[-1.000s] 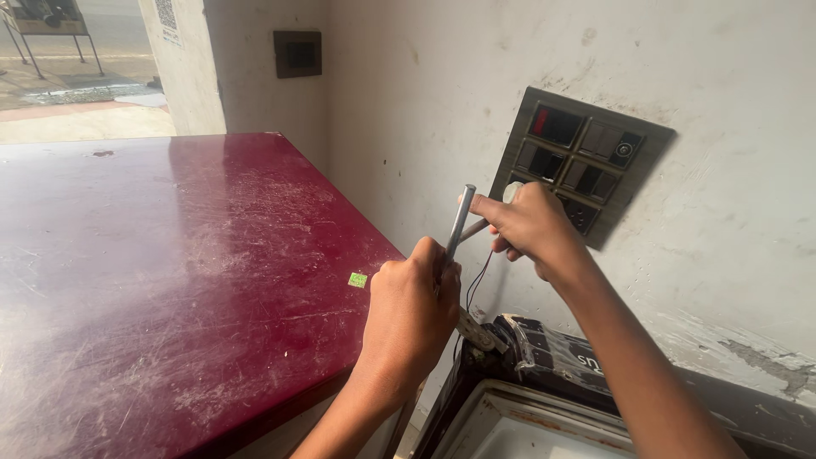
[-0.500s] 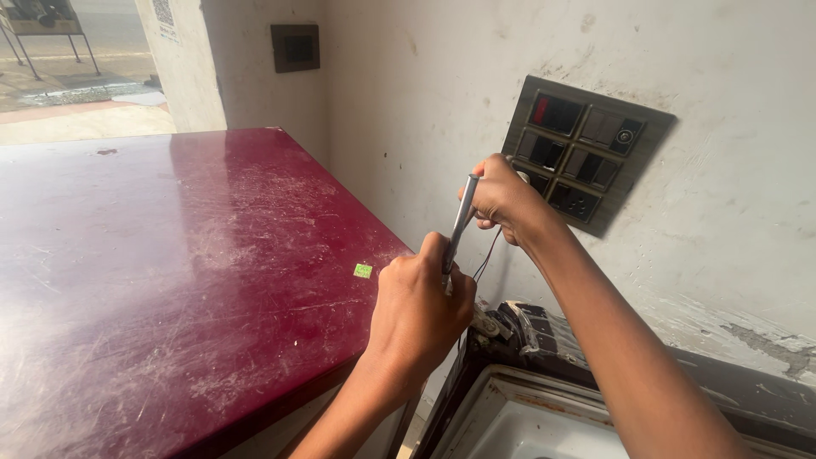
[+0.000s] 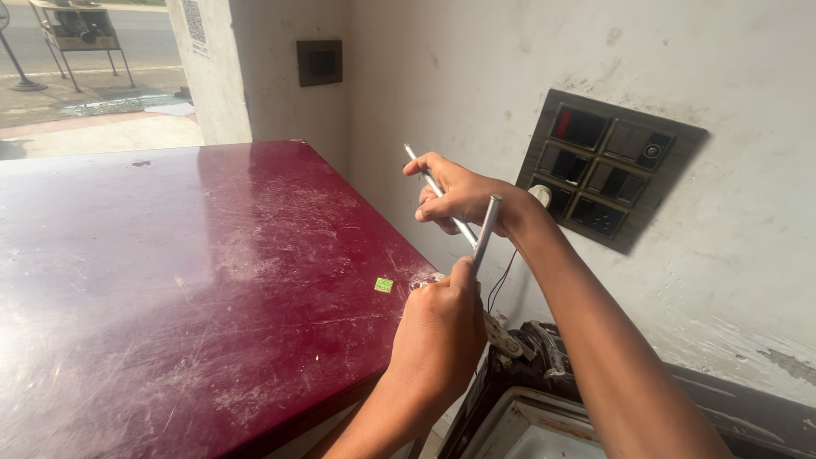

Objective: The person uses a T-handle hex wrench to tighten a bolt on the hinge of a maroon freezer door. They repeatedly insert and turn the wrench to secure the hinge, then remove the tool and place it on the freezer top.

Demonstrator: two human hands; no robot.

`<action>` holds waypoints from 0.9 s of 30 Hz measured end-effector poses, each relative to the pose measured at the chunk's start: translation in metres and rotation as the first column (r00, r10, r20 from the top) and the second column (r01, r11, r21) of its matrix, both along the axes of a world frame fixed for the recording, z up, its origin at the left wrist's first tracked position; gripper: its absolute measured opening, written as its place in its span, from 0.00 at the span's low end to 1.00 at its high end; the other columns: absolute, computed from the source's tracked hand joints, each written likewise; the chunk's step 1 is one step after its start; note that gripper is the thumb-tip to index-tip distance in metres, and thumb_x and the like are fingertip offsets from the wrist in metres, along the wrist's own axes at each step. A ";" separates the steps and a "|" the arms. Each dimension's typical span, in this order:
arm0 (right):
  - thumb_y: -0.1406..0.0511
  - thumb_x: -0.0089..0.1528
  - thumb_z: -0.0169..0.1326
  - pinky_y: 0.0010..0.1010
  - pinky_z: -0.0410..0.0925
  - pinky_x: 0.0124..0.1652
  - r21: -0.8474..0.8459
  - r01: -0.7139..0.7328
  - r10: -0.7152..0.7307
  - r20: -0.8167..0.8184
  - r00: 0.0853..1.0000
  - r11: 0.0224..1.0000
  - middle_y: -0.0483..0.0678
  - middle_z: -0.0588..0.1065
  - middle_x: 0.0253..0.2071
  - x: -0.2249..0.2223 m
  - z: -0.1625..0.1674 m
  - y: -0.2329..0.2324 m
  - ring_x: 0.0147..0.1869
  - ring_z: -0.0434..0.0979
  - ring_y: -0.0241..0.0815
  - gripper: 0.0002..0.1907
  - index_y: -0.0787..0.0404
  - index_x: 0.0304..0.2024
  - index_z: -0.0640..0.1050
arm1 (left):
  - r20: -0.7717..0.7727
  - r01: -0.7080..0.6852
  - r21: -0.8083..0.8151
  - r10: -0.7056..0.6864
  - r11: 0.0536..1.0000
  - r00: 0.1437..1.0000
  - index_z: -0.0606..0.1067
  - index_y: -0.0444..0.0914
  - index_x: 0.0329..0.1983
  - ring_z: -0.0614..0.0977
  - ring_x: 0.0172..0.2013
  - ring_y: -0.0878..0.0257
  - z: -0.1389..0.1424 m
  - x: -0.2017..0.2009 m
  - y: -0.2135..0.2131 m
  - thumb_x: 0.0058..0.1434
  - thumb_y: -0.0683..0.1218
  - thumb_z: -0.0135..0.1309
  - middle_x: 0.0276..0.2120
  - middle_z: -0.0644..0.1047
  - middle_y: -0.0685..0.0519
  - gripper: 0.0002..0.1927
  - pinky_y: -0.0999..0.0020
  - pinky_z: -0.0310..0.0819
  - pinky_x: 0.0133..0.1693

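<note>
**Two rods crossed above the corner of the red surface**

Since the earlier frame the right hand (image 3: 459,197) has moved left, away from the switch panel (image 3: 614,166), and now grips a second thin metal rod (image 3: 425,172) that slants up to the left past its fingers. Both hands have changed their hold: the left hand (image 3: 438,331) is closed into a fist low in the picture, clamped on the lower part of a thicker metal tube (image 3: 486,229) that rises straight out of its grip. The tube's open top end sits just below the right hand's knuckles, and the thin rod crosses behind it there; whether the two touch cannot be told.

The hands are one above the other, close but apart, over the near right corner of the scratched dark red surface (image 3: 187,280). A small green sticker (image 3: 384,285) lies on that surface, just left of the left hand.

On the wall behind the right wrist hangs the dark switch panel, with a white plug (image 3: 541,195) at its lower left and a thin wire (image 3: 501,276) dropping from it. Below the forearms is the black rim of a white appliance (image 3: 544,416). A small dark box (image 3: 320,61) is fixed on the far wall.
</note>
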State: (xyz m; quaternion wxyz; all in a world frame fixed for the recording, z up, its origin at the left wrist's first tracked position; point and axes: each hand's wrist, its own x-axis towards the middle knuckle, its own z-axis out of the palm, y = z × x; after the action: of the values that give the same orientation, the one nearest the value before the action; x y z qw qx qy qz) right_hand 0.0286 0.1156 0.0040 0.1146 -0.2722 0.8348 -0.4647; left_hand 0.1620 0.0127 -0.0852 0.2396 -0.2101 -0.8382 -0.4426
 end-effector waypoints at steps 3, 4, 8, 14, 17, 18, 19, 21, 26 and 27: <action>0.58 0.62 0.63 0.32 0.67 0.25 0.351 0.260 -0.250 -0.074 0.965 0.899 0.54 0.72 0.23 0.011 0.011 -0.015 0.21 0.72 0.40 0.60 0.76 0.72 0.33 | 0.043 0.019 -0.002 -0.019 1.000 0.999 0.70 0.29 0.43 0.83 0.28 0.41 0.002 0.002 0.000 0.63 0.35 0.46 0.26 0.78 0.38 0.06 0.48 0.75 0.28; 0.53 0.61 0.60 0.32 0.68 0.25 0.385 0.277 -0.271 -0.071 0.960 0.880 0.55 0.73 0.22 0.011 0.015 -0.020 0.21 0.74 0.40 0.52 0.81 0.66 0.45 | 0.045 0.027 0.004 -0.027 1.000 0.999 0.70 0.29 0.42 0.83 0.28 0.41 0.003 0.003 0.000 0.64 0.35 0.46 0.26 0.78 0.38 0.05 0.48 0.75 0.28; 0.45 0.60 0.57 0.32 0.68 0.21 0.460 0.302 -0.331 -0.018 0.943 0.835 0.56 0.75 0.19 -0.013 0.023 -0.032 0.19 0.75 0.41 0.39 0.80 0.46 0.74 | 0.088 0.047 -0.001 -0.047 0.999 0.995 0.69 0.30 0.41 0.83 0.28 0.42 0.007 0.005 -0.004 0.63 0.35 0.45 0.27 0.78 0.38 0.05 0.49 0.75 0.29; 0.62 0.56 0.63 0.26 0.57 0.19 0.209 0.252 -0.260 0.010 0.966 0.945 0.43 0.68 0.18 -0.046 -0.005 -0.012 0.19 0.63 0.30 0.15 0.64 0.27 0.71 | 0.101 0.052 0.032 -0.055 0.998 0.993 0.68 0.30 0.38 0.82 0.30 0.39 0.009 0.006 -0.002 0.65 0.36 0.46 0.27 0.77 0.37 0.02 0.46 0.74 0.31; 0.68 0.55 0.64 0.27 0.52 0.19 0.189 0.149 -0.147 -0.025 0.989 0.971 0.42 0.63 0.19 -0.040 -0.003 -0.022 0.19 0.58 0.31 0.16 0.62 0.26 0.67 | 0.068 0.066 0.074 -0.071 0.995 0.995 0.68 0.30 0.37 0.81 0.31 0.37 0.006 0.006 -0.001 0.64 0.36 0.47 0.27 0.77 0.36 0.02 0.43 0.72 0.31; 0.69 0.55 0.64 0.27 0.51 0.19 0.216 0.139 -0.131 -0.049 0.990 0.967 0.42 0.62 0.19 -0.033 -0.001 -0.028 0.19 0.57 0.31 0.16 0.62 0.28 0.65 | 0.039 0.067 0.081 -0.070 0.994 0.997 0.69 0.30 0.38 0.81 0.31 0.37 0.005 0.007 -0.002 0.64 0.36 0.47 0.27 0.77 0.36 0.02 0.43 0.72 0.31; 0.68 0.55 0.64 0.25 0.52 0.18 0.139 -0.085 0.079 0.047 0.996 0.987 0.40 0.63 0.21 -0.025 -0.002 -0.040 0.20 0.58 0.29 0.17 0.59 0.30 0.65 | 0.004 0.068 0.093 -0.069 0.993 0.998 0.69 0.30 0.38 0.81 0.31 0.37 0.004 0.007 -0.002 0.63 0.35 0.47 0.27 0.77 0.36 0.02 0.44 0.73 0.31; 0.65 0.57 0.63 0.21 0.56 0.21 0.090 -0.492 0.463 0.228 0.857 0.866 0.39 0.67 0.25 -0.009 -0.002 -0.064 0.22 0.63 0.27 0.16 0.57 0.38 0.67 | -0.055 0.069 0.083 -0.064 0.994 0.996 0.71 0.31 0.42 0.81 0.31 0.37 0.004 0.004 -0.005 0.62 0.35 0.48 0.26 0.77 0.35 0.06 0.44 0.73 0.31; 0.58 0.60 0.63 0.21 0.62 0.26 -0.084 -0.715 0.691 0.356 0.629 0.694 0.45 0.73 0.31 0.016 -0.007 -0.067 0.28 0.70 0.30 0.25 0.64 0.54 0.73 | 0.049 0.086 0.037 -0.088 0.996 0.995 0.72 0.32 0.48 0.81 0.29 0.37 0.004 0.009 -0.009 0.61 0.35 0.47 0.24 0.77 0.35 0.12 0.44 0.73 0.29; 0.55 0.61 0.62 0.22 0.66 0.28 -0.090 -0.712 0.691 0.351 0.632 0.696 0.47 0.75 0.34 0.015 -0.007 -0.064 0.30 0.73 0.31 0.28 0.64 0.58 0.73 | 0.061 0.078 0.046 -0.081 0.996 0.995 0.72 0.32 0.46 0.81 0.29 0.37 0.005 0.011 -0.009 0.61 0.35 0.47 0.24 0.77 0.35 0.10 0.44 0.73 0.29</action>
State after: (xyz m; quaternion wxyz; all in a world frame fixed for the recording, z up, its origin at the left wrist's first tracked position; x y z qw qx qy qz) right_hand 0.0434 0.0518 -0.0026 0.4440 -0.4821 0.6403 -0.4005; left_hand 0.1728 0.0034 -0.0806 0.1998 -0.2241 -0.8263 -0.4765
